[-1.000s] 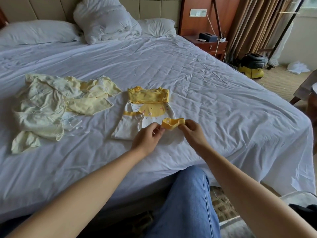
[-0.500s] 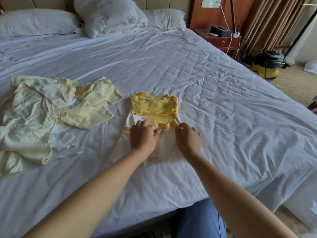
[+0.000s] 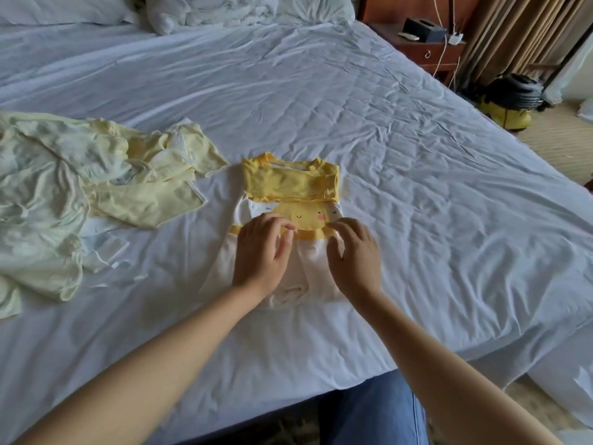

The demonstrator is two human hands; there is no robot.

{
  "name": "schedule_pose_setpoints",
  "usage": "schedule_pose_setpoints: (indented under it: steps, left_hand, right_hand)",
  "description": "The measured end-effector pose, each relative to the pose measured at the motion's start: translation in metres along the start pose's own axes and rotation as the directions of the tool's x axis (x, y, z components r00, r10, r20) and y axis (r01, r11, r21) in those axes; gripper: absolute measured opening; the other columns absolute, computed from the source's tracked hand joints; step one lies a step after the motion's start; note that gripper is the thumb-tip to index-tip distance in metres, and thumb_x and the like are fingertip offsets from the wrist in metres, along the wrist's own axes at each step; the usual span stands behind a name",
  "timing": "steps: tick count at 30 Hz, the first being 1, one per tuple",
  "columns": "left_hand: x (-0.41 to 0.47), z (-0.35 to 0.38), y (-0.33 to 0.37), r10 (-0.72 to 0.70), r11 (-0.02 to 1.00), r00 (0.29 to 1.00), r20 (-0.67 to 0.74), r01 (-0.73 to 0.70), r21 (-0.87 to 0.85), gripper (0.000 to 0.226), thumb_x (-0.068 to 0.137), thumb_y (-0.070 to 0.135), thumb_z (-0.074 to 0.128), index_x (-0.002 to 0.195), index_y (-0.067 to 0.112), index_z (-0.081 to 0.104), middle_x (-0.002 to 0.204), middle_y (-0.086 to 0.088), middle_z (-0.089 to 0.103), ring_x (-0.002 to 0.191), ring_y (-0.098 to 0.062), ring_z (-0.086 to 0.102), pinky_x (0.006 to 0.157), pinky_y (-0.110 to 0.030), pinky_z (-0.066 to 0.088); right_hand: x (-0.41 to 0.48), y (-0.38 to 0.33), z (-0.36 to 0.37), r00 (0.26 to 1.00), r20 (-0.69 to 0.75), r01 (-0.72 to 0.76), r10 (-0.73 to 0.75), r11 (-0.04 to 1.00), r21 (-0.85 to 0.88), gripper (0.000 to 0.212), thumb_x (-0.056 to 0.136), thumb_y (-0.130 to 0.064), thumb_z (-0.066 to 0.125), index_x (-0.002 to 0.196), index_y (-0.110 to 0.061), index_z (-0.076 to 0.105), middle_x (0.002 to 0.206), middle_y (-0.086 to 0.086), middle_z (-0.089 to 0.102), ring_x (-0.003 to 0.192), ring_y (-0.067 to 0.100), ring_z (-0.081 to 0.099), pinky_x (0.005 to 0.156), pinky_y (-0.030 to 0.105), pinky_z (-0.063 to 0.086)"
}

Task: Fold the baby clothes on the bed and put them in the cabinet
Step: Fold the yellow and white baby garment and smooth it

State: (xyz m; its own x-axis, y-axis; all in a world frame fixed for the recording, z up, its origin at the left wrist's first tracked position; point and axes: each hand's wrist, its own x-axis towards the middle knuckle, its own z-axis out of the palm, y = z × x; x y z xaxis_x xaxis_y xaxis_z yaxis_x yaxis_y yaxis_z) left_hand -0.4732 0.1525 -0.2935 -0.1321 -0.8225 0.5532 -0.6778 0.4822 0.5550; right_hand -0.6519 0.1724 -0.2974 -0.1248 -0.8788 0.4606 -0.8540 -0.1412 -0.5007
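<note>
A yellow and white baby romper (image 3: pixel 290 184) lies flat on the white bed sheet (image 3: pixel 417 175), its yellow sleeves folded across the chest. Its lower part is folded up, so a yellow cuff sits just under the smiling sun print. My left hand (image 3: pixel 260 252) rests on the folded white part, fingertips on that yellow cuff. My right hand (image 3: pixel 353 255) lies beside it on the right half, fingers loosely bent and pressing the cloth down. Neither hand grips anything. A loose pile of pale yellow baby clothes (image 3: pixel 96 181) lies unfolded to the left.
Pillows and a bunched duvet (image 3: pixel 208 8) sit at the head of the bed. A wooden nightstand (image 3: pixel 423 49) with cables stands at the back right, a yellow and black vacuum (image 3: pixel 510 101) on the floor beyond the bed's right edge. No cabinet is in view.
Both hands carried the romper's yellow cuffed bottom end up and laid it on its middle, then let go and now press it flat. The view has moved closer.
</note>
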Motion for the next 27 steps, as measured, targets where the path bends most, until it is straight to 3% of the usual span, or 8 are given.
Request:
schedule_pose_setpoints:
  steps: [3,6,8,12,16,21,24,27]
  left_hand:
    - [-0.016,-0.016,-0.015,0.074,0.989,0.996,0.058,-0.081,0.125,0.029,0.094,0.025,0.043,0.11,0.013,0.064,0.118,-0.002,0.064,0.113,-0.022,0.058,0.095,-0.035,0.043]
    - [-0.03,-0.015,-0.035,-0.017,0.927,0.95,0.312,-0.102,0.361,0.057,0.093,0.039,0.035,0.142,0.013,0.047,0.149,-0.01,0.045,0.14,-0.029,0.038,0.115,-0.044,0.029]
    - [-0.034,-0.012,-0.038,-0.126,0.888,0.901,0.415,-0.084,0.452,0.065,0.093,0.047,0.027,0.152,0.02,0.027,0.157,-0.008,0.03,0.145,-0.029,0.028,0.119,-0.045,0.016]
    - [-0.035,-0.007,-0.035,-0.156,0.843,0.865,0.476,-0.135,0.521,0.064,0.091,0.048,0.02,0.15,0.024,0.015,0.159,-0.006,0.019,0.145,-0.031,0.027,0.117,-0.043,0.005]
    - [-0.031,-0.006,-0.035,-0.268,0.803,0.789,0.553,-0.134,0.581,0.068,0.081,0.056,-0.012,0.144,0.033,-0.022,0.156,0.003,-0.026,0.149,-0.023,-0.015,0.119,-0.042,-0.014]
    - [-0.013,-0.023,-0.027,-0.312,0.881,0.66,0.683,-0.067,0.468,0.063,0.101,0.056,0.014,0.149,0.036,-0.021,0.158,0.004,-0.028,0.145,-0.017,-0.026,0.118,-0.04,-0.018]
    - [-0.027,-0.045,-0.03,-0.183,0.91,0.724,0.664,-0.131,0.394,0.069,0.09,0.069,0.003,0.148,0.038,-0.018,0.16,0.006,-0.022,0.144,-0.012,-0.028,0.119,-0.037,-0.017]
    - [-0.056,-0.07,-0.037,-0.01,0.893,0.787,0.616,-0.27,0.36,0.081,0.088,0.074,0.002,0.155,0.028,0.002,0.162,0.008,-0.007,0.148,-0.01,-0.018,0.12,-0.034,-0.01]
  right_hand:
    - [-0.008,-0.005,-0.001,0.966,0.196,0.159,-0.17,0.985,0.073,0.041,0.09,-0.016,0.055,0.129,-0.026,0.062,0.136,-0.004,0.058,0.13,0.017,0.049,0.097,0.03,0.046]
    - [-0.021,0.004,0.01,0.863,0.478,0.211,-0.16,0.976,-0.054,0.063,0.094,-0.049,0.026,0.154,-0.029,0.025,0.161,0.001,0.021,0.151,0.016,0.007,0.123,0.035,0.009]
    - [-0.026,0.009,0.016,0.841,0.523,0.253,-0.14,0.956,-0.15,0.07,0.09,-0.057,0.014,0.156,-0.033,0.006,0.164,0.0,0.006,0.15,0.016,-0.007,0.122,0.036,-0.004]
    - [-0.029,0.007,0.017,0.829,0.553,0.255,-0.081,0.935,-0.245,0.073,0.084,-0.065,0.01,0.15,-0.043,-0.012,0.162,-0.005,-0.008,0.148,0.017,-0.017,0.12,0.047,-0.01]
    - [-0.026,0.006,0.019,0.801,0.597,0.25,-0.034,0.926,-0.283,0.077,0.081,-0.07,0.007,0.151,-0.045,-0.013,0.162,-0.005,-0.014,0.147,0.018,-0.021,0.119,0.05,-0.012]
    - [-0.014,-0.001,0.008,0.708,0.706,0.236,0.011,0.938,-0.252,0.077,0.09,-0.067,0.025,0.152,-0.041,-0.013,0.162,0.0,-0.017,0.147,0.02,-0.023,0.118,0.048,-0.015]
    - [-0.026,-0.005,-0.009,0.739,0.671,0.165,-0.056,0.981,-0.099,0.084,0.082,-0.073,0.017,0.155,-0.034,0.005,0.163,-0.003,-0.004,0.149,0.013,-0.012,0.12,0.039,-0.013]
    - [-0.049,0.006,-0.03,0.796,0.586,0.148,-0.152,0.987,0.055,0.077,0.086,-0.066,0.037,0.152,-0.026,0.03,0.159,-0.009,0.021,0.147,0.002,0.01,0.123,0.032,0.004]
